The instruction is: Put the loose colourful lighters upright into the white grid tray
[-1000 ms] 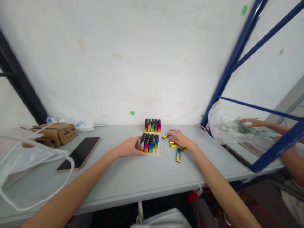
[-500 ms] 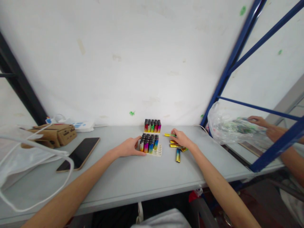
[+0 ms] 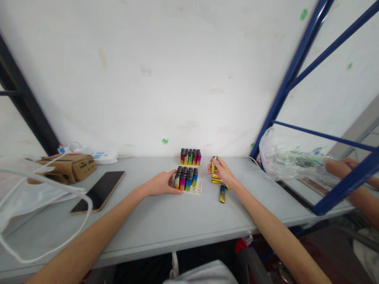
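My left hand (image 3: 162,183) is curled round the left side of a white tray (image 3: 197,187), its thumb along the front and fingers behind. Several black-topped, metallic-coloured lighters (image 3: 185,179) stand upright in it; round slots show at its right end. Between the fingers of my right hand (image 3: 219,167) is a yellow-green lighter (image 3: 213,165), held nearly upright. Below that hand lie several gold lighters (image 3: 217,180) in a loose pile, partly hidden. A blue-and-gold lighter (image 3: 222,194) lies in front of them.
Another block of upright lighters (image 3: 190,157) stands near the wall. To the left are a phone (image 3: 99,191), a cardboard box (image 3: 75,167) and a looping white cable (image 3: 85,228). Right, beyond a blue frame post (image 3: 276,104), another person's hand (image 3: 340,167) is by a clear plastic bag (image 3: 278,157).
My right hand has lifted a lighter off the pile and turned it from lying flat to nearly upright. My left hand and the tray stay put. The other person's hand has shifted right.
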{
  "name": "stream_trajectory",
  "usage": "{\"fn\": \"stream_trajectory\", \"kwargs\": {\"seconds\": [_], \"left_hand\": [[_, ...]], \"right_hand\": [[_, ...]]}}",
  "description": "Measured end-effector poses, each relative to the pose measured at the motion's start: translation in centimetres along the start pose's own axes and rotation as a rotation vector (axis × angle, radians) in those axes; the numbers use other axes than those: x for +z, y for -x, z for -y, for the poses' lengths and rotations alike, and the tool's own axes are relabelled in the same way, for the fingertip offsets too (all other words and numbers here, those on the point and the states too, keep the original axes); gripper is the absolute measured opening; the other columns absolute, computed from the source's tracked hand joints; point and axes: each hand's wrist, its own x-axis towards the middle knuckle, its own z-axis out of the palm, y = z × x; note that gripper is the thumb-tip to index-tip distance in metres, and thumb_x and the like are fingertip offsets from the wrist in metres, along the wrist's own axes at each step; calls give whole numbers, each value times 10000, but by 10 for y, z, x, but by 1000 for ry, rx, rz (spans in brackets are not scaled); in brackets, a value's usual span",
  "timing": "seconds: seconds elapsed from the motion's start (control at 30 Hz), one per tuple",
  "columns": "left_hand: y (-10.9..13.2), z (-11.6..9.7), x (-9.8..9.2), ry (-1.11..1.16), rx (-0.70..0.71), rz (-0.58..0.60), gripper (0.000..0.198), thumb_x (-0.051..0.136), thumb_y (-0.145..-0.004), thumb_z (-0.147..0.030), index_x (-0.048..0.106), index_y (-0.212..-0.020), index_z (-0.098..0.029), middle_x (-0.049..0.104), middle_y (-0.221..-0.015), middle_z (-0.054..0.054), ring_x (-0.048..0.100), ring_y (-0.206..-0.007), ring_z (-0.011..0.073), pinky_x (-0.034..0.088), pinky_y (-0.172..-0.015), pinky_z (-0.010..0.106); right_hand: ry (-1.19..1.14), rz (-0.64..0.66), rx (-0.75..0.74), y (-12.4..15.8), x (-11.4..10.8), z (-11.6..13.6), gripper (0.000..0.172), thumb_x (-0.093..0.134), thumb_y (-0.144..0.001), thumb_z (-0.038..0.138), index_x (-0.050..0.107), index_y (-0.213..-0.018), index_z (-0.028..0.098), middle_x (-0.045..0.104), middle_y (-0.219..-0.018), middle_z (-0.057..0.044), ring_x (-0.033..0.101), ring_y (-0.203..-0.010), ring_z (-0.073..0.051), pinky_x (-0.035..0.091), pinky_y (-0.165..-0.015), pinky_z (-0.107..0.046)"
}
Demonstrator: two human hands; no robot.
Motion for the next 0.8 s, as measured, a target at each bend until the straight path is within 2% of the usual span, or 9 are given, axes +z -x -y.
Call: {"fn": "stream_trajectory", "kwargs": {"seconds": [0.1, 0.17, 0.27, 0.4, 0.57, 0.8], "left_hand": [[0, 0, 0, 12, 3, 1, 737, 728, -692, -724, 570, -1191, -206, 625, -753, -19, 599, -707, 231, 354, -611, 290], [0, 0, 0, 19, 7, -1, 724, 730, -691, -720, 572, -1179, -209, 622, -749, -21, 595, -699, 226, 351, -607, 286], [0, 1, 0, 20, 7, -9, 727, 735, -679, -734, 574, -1152, -207, 612, -737, -20, 588, -684, 224, 348, -597, 286], [0, 2, 0, 18, 2, -10, 734, 737, -670, -746, 569, -1141, -209, 609, -743, -17, 592, -684, 226, 360, -597, 289], [-1, 3, 1, 12, -7, -4, 754, 737, -668, -744, 571, -1167, -205, 626, -760, -12, 597, -694, 229, 362, -602, 293], [-1, 5, 2, 31, 20, -8, 752, 745, -692, -727, 572, -1195, -196, 613, -746, -19, 581, -686, 218, 356, -592, 291]], "right_hand": [[37, 28, 40, 3, 7, 1, 470, 659, -857, 698, 534, -977, 261, 382, -613, 103, 323, -457, -78, 337, -447, -196], [131, -1, 44, 4, 8, 0, 490, 629, -861, 723, 513, -897, 249, 312, -593, 109, 227, -443, -72, 217, -410, -192], [355, -33, -33, 6, 8, -4, 550, 571, -876, 747, 447, -723, 233, 341, -567, 77, 271, -468, -90, 221, -420, -226], [593, -23, -122, 9, 8, -7, 553, 526, -898, 671, 360, -592, 241, 339, -532, 47, 300, -511, -111, 254, -465, -258], [693, -35, -147, 10, 14, -4, 426, 469, -893, 527, 340, -598, 247, 345, -534, 42, 323, -518, -120, 257, -494, -262], [790, -43, -236, 15, 21, 5, 470, 466, -953, 577, 382, -641, 235, 376, -583, 40, 388, -571, -135, 317, -563, -273]]}}
